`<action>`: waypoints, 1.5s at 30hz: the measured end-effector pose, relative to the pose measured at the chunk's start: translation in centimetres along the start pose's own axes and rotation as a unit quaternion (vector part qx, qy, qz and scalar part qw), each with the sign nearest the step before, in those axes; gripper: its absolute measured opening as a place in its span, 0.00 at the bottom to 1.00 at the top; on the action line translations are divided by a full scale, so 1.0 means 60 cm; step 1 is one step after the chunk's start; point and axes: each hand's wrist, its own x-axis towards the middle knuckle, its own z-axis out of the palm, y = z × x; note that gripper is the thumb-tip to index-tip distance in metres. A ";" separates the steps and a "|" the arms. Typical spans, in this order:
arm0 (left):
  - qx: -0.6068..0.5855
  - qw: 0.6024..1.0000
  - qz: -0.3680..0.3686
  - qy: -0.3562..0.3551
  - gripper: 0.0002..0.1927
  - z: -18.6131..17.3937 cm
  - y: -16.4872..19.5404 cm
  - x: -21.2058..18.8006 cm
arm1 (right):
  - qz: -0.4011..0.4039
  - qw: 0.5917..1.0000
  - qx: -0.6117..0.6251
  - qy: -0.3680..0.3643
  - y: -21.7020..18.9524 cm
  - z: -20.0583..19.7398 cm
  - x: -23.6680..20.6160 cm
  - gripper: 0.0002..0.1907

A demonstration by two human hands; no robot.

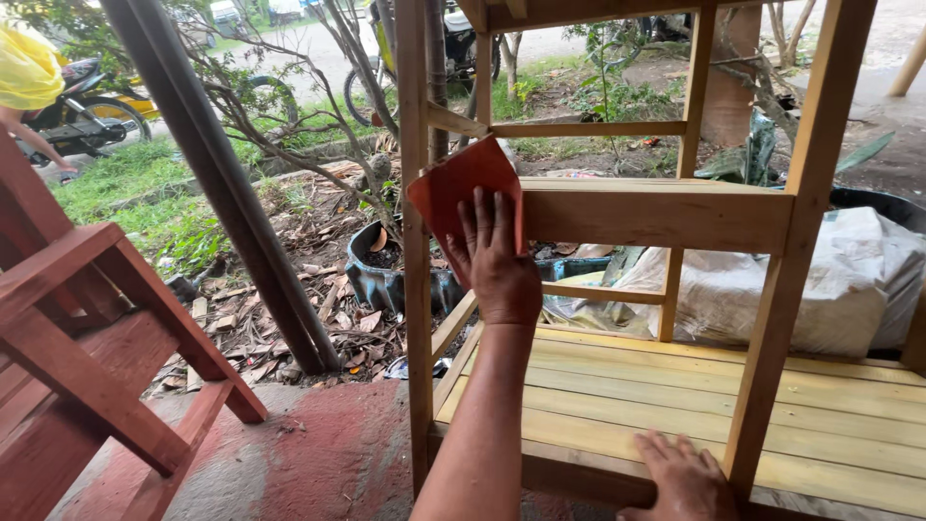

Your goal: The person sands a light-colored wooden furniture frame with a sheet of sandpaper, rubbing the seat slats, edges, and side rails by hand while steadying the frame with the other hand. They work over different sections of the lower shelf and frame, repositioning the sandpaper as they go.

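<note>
From the head camera, the left hand [497,260] lies flat with fingers spread, pressing a sheet of reddish-brown sandpaper [461,188] against the near end of a horizontal rail [656,214] on an unpainted wooden frame [805,193]. The sandpaper overhangs the rail's top edge and the corner where the rail meets the left upright post [415,289], one corner of it sticking up free above the wood. The right hand [683,475] rests open, palm down, on the front edge of the slatted shelf [830,425] below, touching the foot of the right upright.

To the right of the left hand the rail runs bare along its whole length up to the right post. Behind the frame lie a pale filled sack [849,280] and a dark plant pot [381,265] among dry leaves. At the left stands a red-stained wooden piece of furniture [87,357], well apart from the frame, with open red-painted floor [318,453] between them. A dark slanting pole [222,183] rises beyond that gap.
</note>
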 end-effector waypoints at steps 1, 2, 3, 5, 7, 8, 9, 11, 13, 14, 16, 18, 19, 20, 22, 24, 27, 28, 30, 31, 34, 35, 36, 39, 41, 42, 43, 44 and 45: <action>0.012 1.000 -0.009 0.014 0.39 0.002 0.008 0.000 | 0.007 1.000 0.008 0.007 0.011 0.000 0.004 0.67; 0.024 0.999 -0.018 0.025 0.38 0.006 0.026 -0.006 | 0.012 1.000 0.017 0.011 0.018 0.002 0.006 0.69; -0.040 0.998 0.023 0.031 0.36 0.011 0.052 -0.020 | 0.005 1.000 0.021 0.010 0.024 0.002 0.008 0.67; -0.105 0.990 0.084 -0.039 0.36 0.022 0.112 -0.046 | -0.012 0.999 0.029 0.018 0.029 0.000 0.009 0.64; -0.115 0.972 0.137 -0.153 0.36 0.027 0.166 -0.060 | -0.018 1.000 0.020 0.009 0.031 -0.004 0.009 0.64; -0.120 0.960 0.174 -0.186 0.34 0.027 0.185 -0.059 | -0.021 1.000 0.015 0.004 0.031 -0.007 0.009 0.64; -0.095 0.965 0.179 -0.167 0.34 0.027 0.195 -0.048 | -0.025 1.000 0.014 0.003 0.033 -0.008 0.009 0.64; -0.048 0.972 0.193 -0.128 0.35 0.025 0.206 -0.015 | -0.030 0.999 0.015 0.000 0.037 -0.010 0.012 0.64; -0.042 0.983 0.122 -0.134 0.33 0.025 0.205 0.024 | -0.033 0.999 0.008 0.001 0.038 -0.008 0.016 0.64; -0.038 0.986 0.087 -0.136 0.32 0.024 0.204 0.039 | -0.034 0.999 0.005 0.001 0.038 -0.005 0.017 0.64; -0.069 0.988 0.067 -0.118 0.30 0.027 0.202 0.049 | -0.022 1.000 0.021 0.001 0.035 0.004 0.015 0.60; -0.078 0.989 0.066 -0.110 0.30 0.032 0.200 0.044 | -0.045 0.977 0.198 0.070 0.035 0.009 0.003 0.56; -0.073 0.989 0.077 -0.107 0.30 0.035 0.197 0.040 | -0.071 0.919 0.360 0.141 0.040 0.006 -0.007 0.54; -0.069 0.988 0.087 -0.104 0.30 0.037 0.196 0.034 | -0.093 0.830 0.510 0.207 0.050 -0.001 -0.021 0.52; -0.090 0.988 0.078 -0.103 0.29 0.044 0.193 0.026 | -0.071 0.754 0.396 0.518 0.078 -0.029 -0.046 0.29; -0.096 0.988 0.073 -0.100 0.28 0.052 0.188 0.021 | -0.007 0.680 0.334 0.652 0.131 -0.084 -0.058 0.35; -0.093 0.988 0.080 -0.091 0.28 0.060 0.184 0.019 | 0.020 0.653 0.363 0.664 0.209 -0.173 -0.040 0.33; -0.098 0.988 0.080 -0.092 0.28 0.061 0.182 0.018 | -0.028 0.634 0.465 0.617 0.224 -0.198 -0.021 0.32; -0.088 0.989 0.084 -0.087 0.28 0.062 0.181 0.017 | -0.114 0.552 0.645 0.516 0.228 -0.221 0.017 0.28; -0.072 0.990 0.086 -0.081 0.28 0.060 0.181 0.016 | -0.150 0.492 0.721 0.464 0.226 -0.225 0.036 0.25; -0.072 0.990 0.082 -0.088 0.29 0.051 0.191 0.013 | -0.175 0.429 0.786 0.411 0.221 -0.212 0.070 0.21; -0.081 0.989 0.079 -0.095 0.30 0.047 0.198 0.009 | -0.170 0.429 0.784 0.415 0.220 -0.205 0.076 0.21; -0.049 0.988 0.103 -0.104 0.30 0.042 0.209 0.003 | -0.160 0.418 0.798 0.404 0.223 -0.200 0.079 0.20; -0.073 0.970 0.165 -0.163 0.30 0.026 0.249 -0.045 | -0.166 0.389 0.819 0.389 0.231 -0.195 0.083 0.20; -0.180 0.945 0.210 -0.175 0.33 0.015 0.278 -0.095 | -0.216 0.373 0.807 0.405 0.236 -0.198 0.082 0.20; -0.197 0.939 0.242 -0.147 0.35 0.016 0.289 -0.111 | -0.246 0.372 0.802 0.398 0.237 -0.200 0.083 0.19; -0.261 0.928 0.161 -0.210 0.29 0.019 0.295 -0.122 | -0.275 0.370 0.797 0.391 0.238 -0.202 0.082 0.19; -0.322 0.904 0.081 -0.271 0.24 0.024 0.305 -0.129 | -0.303 0.368 0.790 0.386 0.237 -0.204 0.080 0.20; -0.379 0.865 0.000 -0.328 0.19 0.031 0.312 -0.129 | -0.279 0.322 0.824 0.372 0.236 -0.206 0.078 0.23</action>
